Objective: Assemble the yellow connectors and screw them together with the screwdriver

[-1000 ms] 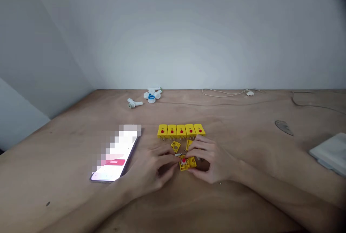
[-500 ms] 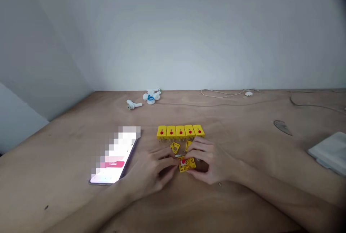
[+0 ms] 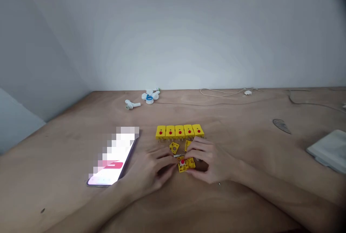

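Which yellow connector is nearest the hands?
The connector between the left hand and right hand, taken apart, unlike the five whole ones in the row.

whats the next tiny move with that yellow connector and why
Probably lift the loose yellow plate onto the yellow connector between the left hand and right hand: the plate lies close by, and that connector looks unfinished beside the five whole connectors in the row.

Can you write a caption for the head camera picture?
Left hand and right hand close around a small yellow plastic connector below five red-dotted yellow connectors.
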`<state>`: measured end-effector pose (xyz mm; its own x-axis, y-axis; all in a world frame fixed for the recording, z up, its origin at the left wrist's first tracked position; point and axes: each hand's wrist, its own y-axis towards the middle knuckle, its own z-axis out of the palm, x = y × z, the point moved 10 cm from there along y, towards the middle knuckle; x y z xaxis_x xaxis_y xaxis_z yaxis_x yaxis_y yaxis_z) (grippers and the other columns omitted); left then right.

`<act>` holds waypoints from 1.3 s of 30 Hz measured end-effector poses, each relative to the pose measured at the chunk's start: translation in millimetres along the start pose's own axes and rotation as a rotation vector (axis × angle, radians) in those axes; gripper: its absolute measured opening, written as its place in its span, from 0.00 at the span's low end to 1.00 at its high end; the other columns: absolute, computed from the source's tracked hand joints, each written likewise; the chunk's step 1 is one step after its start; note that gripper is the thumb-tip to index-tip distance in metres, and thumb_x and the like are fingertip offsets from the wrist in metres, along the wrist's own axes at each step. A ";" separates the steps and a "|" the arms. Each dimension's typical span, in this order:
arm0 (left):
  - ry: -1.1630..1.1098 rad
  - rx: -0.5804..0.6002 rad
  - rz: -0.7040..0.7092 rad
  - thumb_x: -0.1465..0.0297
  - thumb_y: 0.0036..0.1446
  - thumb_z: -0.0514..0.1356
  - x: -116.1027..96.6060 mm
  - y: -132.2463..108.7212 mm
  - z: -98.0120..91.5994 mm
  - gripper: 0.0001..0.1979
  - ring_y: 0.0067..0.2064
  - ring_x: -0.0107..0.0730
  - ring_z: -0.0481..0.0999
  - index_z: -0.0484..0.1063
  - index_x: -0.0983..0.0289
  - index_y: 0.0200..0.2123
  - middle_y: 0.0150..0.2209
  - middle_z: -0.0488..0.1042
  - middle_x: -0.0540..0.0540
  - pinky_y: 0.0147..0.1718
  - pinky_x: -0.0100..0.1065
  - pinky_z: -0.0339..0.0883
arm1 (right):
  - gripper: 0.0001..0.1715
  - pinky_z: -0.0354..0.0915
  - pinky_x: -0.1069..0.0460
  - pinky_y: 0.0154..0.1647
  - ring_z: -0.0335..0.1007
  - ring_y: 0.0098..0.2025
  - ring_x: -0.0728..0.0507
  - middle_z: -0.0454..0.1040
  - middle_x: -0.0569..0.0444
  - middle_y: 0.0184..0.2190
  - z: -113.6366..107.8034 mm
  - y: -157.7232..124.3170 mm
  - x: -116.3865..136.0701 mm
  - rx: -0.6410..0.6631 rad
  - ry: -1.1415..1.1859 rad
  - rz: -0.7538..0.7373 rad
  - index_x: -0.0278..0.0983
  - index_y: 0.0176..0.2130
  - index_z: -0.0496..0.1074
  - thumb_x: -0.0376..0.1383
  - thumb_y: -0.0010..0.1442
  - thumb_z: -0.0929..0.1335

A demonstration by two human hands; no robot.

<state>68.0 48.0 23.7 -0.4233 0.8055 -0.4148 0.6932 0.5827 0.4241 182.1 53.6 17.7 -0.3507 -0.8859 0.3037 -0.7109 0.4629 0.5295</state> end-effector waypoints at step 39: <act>0.072 0.022 -0.167 0.65 0.57 0.65 15.9 -1.9 2.9 0.17 0.50 0.48 0.78 0.73 0.61 0.49 0.51 0.78 0.60 0.49 0.48 0.74 | 0.10 0.66 0.47 0.37 0.67 0.35 0.42 0.74 0.50 0.33 -12.4 -2.0 -12.0 -0.124 -0.032 0.083 0.37 0.40 0.72 0.25 0.59 0.65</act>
<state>61.7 59.3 14.0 -0.5741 0.7036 -0.4189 0.6217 0.7074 0.3362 195.3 63.7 22.8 -0.4261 -0.8439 0.3261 -0.5982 0.5332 0.5983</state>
